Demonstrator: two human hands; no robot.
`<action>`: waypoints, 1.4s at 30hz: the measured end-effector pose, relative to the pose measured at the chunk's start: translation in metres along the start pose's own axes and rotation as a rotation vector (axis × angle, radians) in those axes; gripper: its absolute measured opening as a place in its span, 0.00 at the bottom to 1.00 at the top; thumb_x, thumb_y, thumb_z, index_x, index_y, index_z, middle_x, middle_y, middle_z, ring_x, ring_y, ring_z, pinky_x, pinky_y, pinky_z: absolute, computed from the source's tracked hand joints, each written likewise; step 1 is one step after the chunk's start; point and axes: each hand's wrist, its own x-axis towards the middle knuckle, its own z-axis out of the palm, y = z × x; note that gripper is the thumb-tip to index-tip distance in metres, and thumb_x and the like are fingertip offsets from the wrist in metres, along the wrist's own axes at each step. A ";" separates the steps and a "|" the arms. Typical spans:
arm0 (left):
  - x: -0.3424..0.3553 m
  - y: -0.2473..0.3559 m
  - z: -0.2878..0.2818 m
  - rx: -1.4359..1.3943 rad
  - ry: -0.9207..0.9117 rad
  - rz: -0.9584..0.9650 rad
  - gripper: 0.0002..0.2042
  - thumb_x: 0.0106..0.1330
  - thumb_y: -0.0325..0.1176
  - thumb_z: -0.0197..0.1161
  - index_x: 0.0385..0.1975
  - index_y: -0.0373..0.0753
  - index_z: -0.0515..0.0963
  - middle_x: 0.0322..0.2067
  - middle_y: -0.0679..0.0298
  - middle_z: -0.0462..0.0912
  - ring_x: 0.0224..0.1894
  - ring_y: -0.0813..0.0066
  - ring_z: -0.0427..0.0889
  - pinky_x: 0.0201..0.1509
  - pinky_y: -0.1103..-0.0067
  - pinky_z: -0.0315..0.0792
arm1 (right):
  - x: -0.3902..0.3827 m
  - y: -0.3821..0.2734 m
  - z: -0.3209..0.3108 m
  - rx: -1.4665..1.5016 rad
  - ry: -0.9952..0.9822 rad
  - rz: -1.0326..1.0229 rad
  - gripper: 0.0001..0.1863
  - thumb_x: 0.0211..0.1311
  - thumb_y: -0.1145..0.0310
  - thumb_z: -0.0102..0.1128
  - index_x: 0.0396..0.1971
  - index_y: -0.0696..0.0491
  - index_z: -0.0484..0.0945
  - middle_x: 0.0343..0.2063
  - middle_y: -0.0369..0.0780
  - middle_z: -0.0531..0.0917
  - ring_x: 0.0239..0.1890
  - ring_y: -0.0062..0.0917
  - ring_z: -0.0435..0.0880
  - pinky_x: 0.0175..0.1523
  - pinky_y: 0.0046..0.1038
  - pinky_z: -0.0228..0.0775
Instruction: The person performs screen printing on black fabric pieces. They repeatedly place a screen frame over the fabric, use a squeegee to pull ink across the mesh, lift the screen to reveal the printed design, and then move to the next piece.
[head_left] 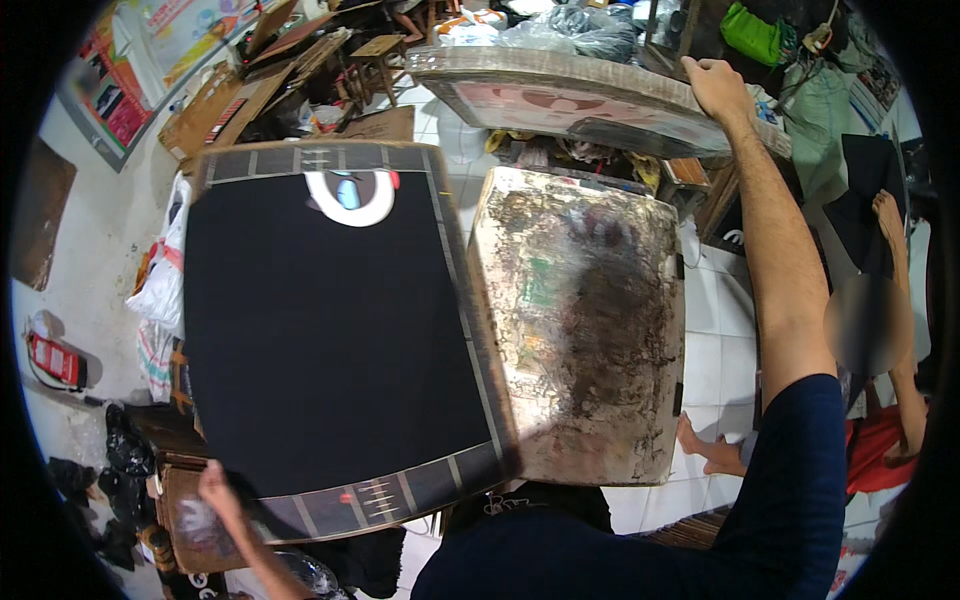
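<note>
Head view: The left hand [222, 492] grips the near left corner of a large black panel with a brown patterned border [330, 330], fingers closed on its edge. The right hand [716, 84] is raised and closed over the rim of a stack of flat boards [570, 95] further off. The black panel lies beside a stained, paint-worn work table [585, 330], overlapping its left edge. Judged progress: panel in hand, not yet settled.

The board [330, 330] is black with a brown border marked by pale lines and a white ring near its far edge. The table [585, 330] beside it is cream, stained dark brown, and the sleeve [800, 480] is navy
</note>
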 end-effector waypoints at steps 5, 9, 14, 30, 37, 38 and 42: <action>-0.105 -0.033 0.191 -0.145 -0.208 -0.274 0.19 0.75 0.41 0.65 0.23 0.36 0.78 0.25 0.75 0.76 0.33 0.80 0.71 0.40 0.76 0.70 | -0.015 -0.002 -0.002 0.000 0.000 -0.004 0.31 0.66 0.37 0.49 0.57 0.40 0.85 0.56 0.47 0.86 0.61 0.45 0.83 0.66 0.45 0.71; -0.152 0.002 0.296 -0.089 -0.565 -0.249 0.18 0.69 0.39 0.71 0.34 0.25 0.82 0.28 0.63 0.84 0.33 0.76 0.78 0.39 0.76 0.74 | -0.024 -0.001 -0.003 -0.018 -0.024 -0.004 0.30 0.65 0.38 0.49 0.57 0.38 0.86 0.56 0.46 0.86 0.61 0.44 0.83 0.67 0.45 0.71; -0.181 0.044 0.360 -0.143 -0.819 -0.301 0.27 0.55 0.30 0.83 0.48 0.23 0.76 0.38 0.51 0.87 0.38 0.67 0.85 0.47 0.72 0.79 | -0.021 0.001 -0.001 -0.013 -0.002 -0.016 0.31 0.64 0.38 0.50 0.57 0.39 0.86 0.56 0.46 0.86 0.60 0.43 0.84 0.66 0.46 0.72; -0.178 0.104 0.385 0.258 -0.740 -0.172 0.39 0.52 0.41 0.84 0.56 0.27 0.67 0.41 0.48 0.81 0.43 0.58 0.81 0.54 0.66 0.76 | -0.004 -0.025 -0.025 0.083 0.072 0.004 0.29 0.61 0.41 0.57 0.42 0.52 0.90 0.45 0.54 0.88 0.53 0.50 0.86 0.59 0.46 0.77; -0.181 0.058 0.401 0.316 -0.762 -0.220 0.41 0.48 0.47 0.86 0.50 0.24 0.70 0.43 0.45 0.81 0.44 0.55 0.83 0.53 0.65 0.77 | 0.002 -0.022 -0.022 0.110 0.083 0.038 0.30 0.61 0.42 0.57 0.45 0.53 0.89 0.47 0.54 0.87 0.54 0.51 0.86 0.59 0.46 0.77; -0.180 0.056 0.403 0.326 -0.763 -0.206 0.41 0.47 0.48 0.87 0.50 0.23 0.71 0.42 0.45 0.81 0.44 0.55 0.83 0.52 0.65 0.78 | -0.003 -0.022 -0.020 0.049 0.050 0.009 0.31 0.63 0.41 0.53 0.50 0.50 0.87 0.50 0.52 0.87 0.55 0.47 0.86 0.60 0.45 0.77; -0.160 0.114 0.422 0.293 -0.644 -0.074 0.44 0.54 0.51 0.82 0.59 0.23 0.68 0.54 0.41 0.77 0.54 0.50 0.80 0.60 0.62 0.74 | -0.043 -0.005 -0.007 0.082 0.053 -0.046 0.29 0.66 0.42 0.49 0.42 0.50 0.90 0.39 0.49 0.90 0.46 0.43 0.90 0.55 0.43 0.80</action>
